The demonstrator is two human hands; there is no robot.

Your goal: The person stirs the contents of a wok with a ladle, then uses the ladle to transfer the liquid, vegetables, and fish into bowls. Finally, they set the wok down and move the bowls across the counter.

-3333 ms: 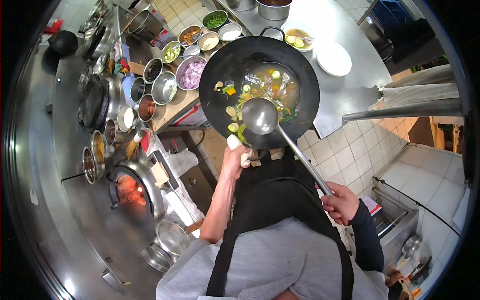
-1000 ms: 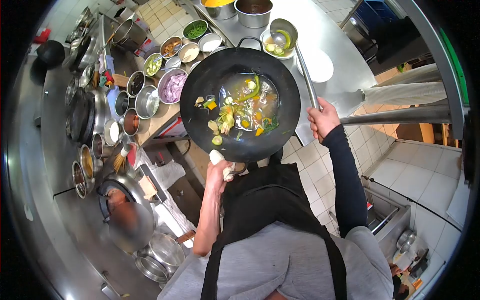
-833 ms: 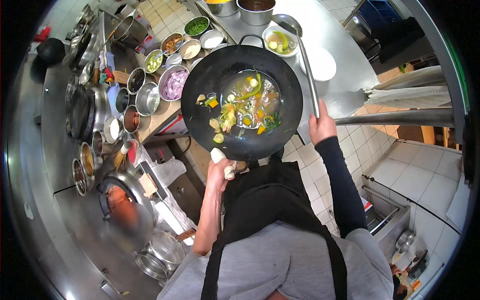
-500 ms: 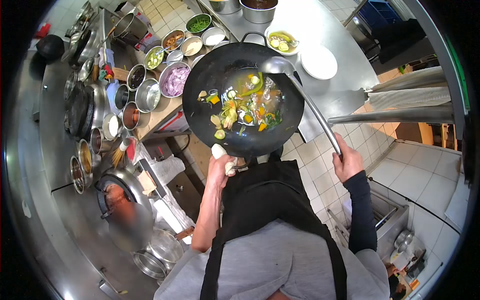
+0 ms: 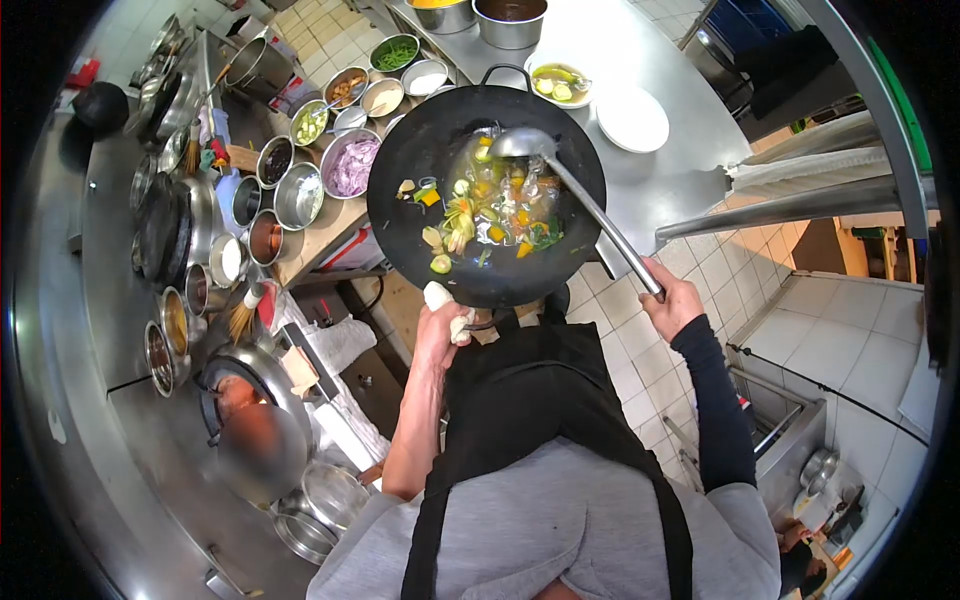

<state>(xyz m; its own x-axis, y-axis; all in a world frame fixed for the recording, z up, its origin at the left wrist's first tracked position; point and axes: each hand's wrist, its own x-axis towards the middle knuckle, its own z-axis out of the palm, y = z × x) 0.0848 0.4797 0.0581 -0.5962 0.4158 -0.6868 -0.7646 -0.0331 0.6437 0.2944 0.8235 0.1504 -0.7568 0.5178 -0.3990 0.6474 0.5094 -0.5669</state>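
Note:
A black wok (image 5: 420, 245) is tilted in front of me, with broth and chopped vegetables (image 5: 495, 215) pooled in its middle. My left hand (image 5: 437, 340) is closed round the wok's near handle through a folded white cloth (image 5: 438, 296). In my right hand (image 5: 674, 302) is the long handle of a steel ladle (image 5: 600, 215). The ladle's bowl is over the broth, near the far side of the pool. Just beyond the wok, a white plate of soup with sliced vegetables (image 5: 560, 85) rests on the steel counter (image 5: 660, 185).
A stack of white plates (image 5: 634, 121) stands right of the soup plate. Metal bowls of ingredients, one with sliced purple onion (image 5: 352, 166), line the left side. A burner (image 5: 238, 390) glows at the lower left. Two pots, one with dark contents (image 5: 510, 22), sit at the top.
The ladle's bowl has moved left and nearer, over the food, and my right hand has shifted left with it. The wok and my left hand are almost unchanged.

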